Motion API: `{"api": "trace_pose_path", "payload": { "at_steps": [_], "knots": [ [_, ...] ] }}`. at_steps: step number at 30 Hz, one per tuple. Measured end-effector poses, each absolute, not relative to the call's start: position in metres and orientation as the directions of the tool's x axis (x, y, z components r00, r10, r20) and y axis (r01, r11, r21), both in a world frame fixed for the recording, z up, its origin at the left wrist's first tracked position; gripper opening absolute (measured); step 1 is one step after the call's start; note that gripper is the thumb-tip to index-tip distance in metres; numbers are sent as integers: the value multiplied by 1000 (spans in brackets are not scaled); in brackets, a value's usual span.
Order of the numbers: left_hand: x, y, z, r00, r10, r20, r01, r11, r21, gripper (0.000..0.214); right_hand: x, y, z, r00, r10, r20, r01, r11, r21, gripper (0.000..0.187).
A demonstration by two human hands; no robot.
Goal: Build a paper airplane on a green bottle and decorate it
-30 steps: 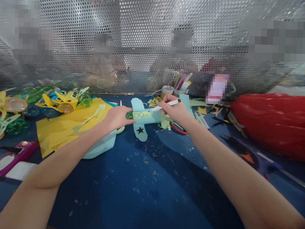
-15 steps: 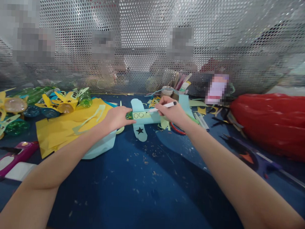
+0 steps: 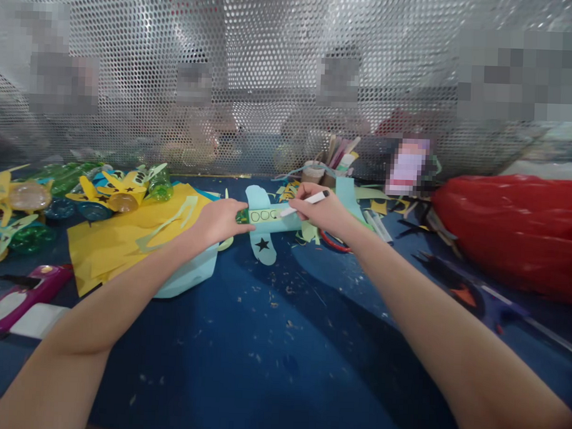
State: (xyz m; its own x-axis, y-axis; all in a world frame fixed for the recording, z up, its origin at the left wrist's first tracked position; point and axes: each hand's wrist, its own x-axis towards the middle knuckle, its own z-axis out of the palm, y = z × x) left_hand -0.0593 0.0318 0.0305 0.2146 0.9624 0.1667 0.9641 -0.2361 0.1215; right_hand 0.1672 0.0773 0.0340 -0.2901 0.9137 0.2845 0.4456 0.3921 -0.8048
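A toy plane of light blue paper (image 3: pixel 280 226) lies at the middle of the table, with a black star (image 3: pixel 262 244) on its near wing. Along its body runs a pale green strip (image 3: pixel 262 215) with a row of black outlined shapes. My left hand (image 3: pixel 226 220) grips the green bottle end (image 3: pixel 241 216) of the plane, thumb on the near side and fingers on the far side. Pinched in my right hand (image 3: pixel 317 209) is a white marker (image 3: pixel 307 203) with a dark end, its tip at the strip just right of the drawn shapes.
Yellow paper sheets (image 3: pixel 106 246) lie under my left forearm, bottle crafts (image 3: pixel 122 193) behind them. A magenta glue-gun-like device (image 3: pixel 30 293) sits at left. Cups of sticks (image 3: pixel 313 171) stand behind; at right are a glue gun (image 3: pixel 489 303) and a red plastic bag (image 3: pixel 510 228). A perforated screen backs the table.
A third outlined shape now shows on the strip, to the right of the two earlier ones. My right hand and the marker have shifted only slightly; my left hand stays put.
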Motion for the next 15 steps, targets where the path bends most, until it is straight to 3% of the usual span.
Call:
{"api": "trace_pose_path", "payload": {
  "at_steps": [15],
  "knots": [
    [-60,31,31,228,959,168,961,-249,117,56,168,79,34,-208,924,320,449,381,-808,23]
  ]
}}
